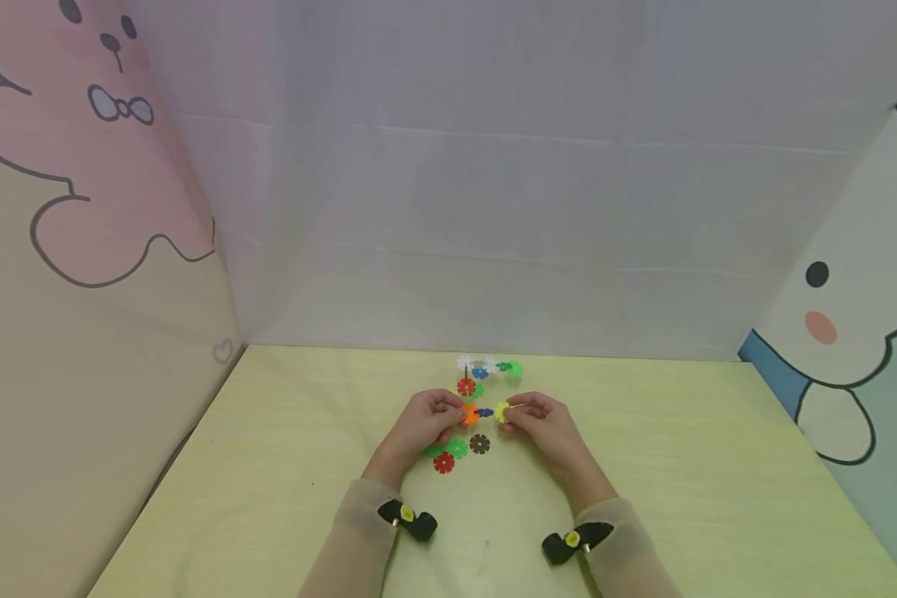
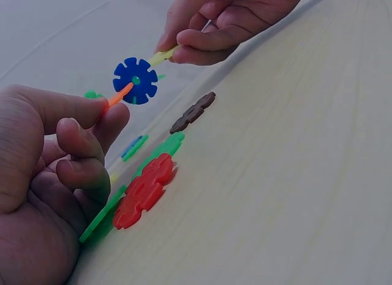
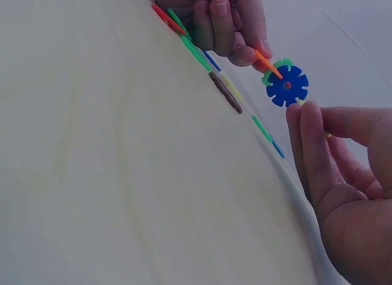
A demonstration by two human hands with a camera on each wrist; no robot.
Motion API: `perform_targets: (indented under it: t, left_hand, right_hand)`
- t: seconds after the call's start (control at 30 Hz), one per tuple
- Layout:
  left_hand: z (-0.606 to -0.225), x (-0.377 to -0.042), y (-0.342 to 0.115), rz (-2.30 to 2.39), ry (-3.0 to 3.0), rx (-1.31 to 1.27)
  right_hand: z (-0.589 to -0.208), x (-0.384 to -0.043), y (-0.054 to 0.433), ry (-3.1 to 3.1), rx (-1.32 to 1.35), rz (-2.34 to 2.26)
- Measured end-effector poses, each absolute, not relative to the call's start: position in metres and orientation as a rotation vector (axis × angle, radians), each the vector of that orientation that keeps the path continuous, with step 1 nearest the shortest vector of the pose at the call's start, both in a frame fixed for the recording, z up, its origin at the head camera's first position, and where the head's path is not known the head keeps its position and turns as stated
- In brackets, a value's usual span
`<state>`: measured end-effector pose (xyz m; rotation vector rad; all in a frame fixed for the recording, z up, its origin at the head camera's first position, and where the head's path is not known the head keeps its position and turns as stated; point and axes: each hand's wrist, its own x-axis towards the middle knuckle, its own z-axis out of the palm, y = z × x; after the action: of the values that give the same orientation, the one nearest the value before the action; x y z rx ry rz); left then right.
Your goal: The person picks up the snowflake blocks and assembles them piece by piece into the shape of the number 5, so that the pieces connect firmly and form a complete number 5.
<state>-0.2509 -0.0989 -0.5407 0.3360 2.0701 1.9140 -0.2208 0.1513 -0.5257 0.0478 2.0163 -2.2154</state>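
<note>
My left hand (image 1: 421,422) pinches an orange notched plastic disc (image 1: 470,415) between thumb and finger. A dark blue notched disc (image 2: 125,74) stands at the orange disc's edge, turned across it and apparently slotted on. From the other side, my right hand (image 1: 546,422) pinches a yellow notched disc (image 2: 162,56). In the left wrist view the yellow edge meets the blue rim; whether they are slotted together I cannot tell. Both hands are raised a little above the table. Fingers cover part of the orange and yellow discs.
Near my left hand lie a red disc (image 1: 444,463), a green disc (image 1: 458,448) and a brown disc (image 1: 480,444). Farther back are another red disc (image 1: 467,387), white (image 1: 465,363), blue (image 1: 480,374) and green (image 1: 515,369) ones. A pale curtain (image 1: 448,208) hangs behind the table.
</note>
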Motion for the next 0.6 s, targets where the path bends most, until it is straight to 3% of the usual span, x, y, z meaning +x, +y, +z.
perform_targets:
  t: [0.6]
  left_hand:
    - [-0.5365, -0.2496, -0.0973, 1.917, 2.081, 0.327]
  right_hand:
    - [-0.5253, -0.2182, 0.1461, 2.017, 0.015, -2.182]
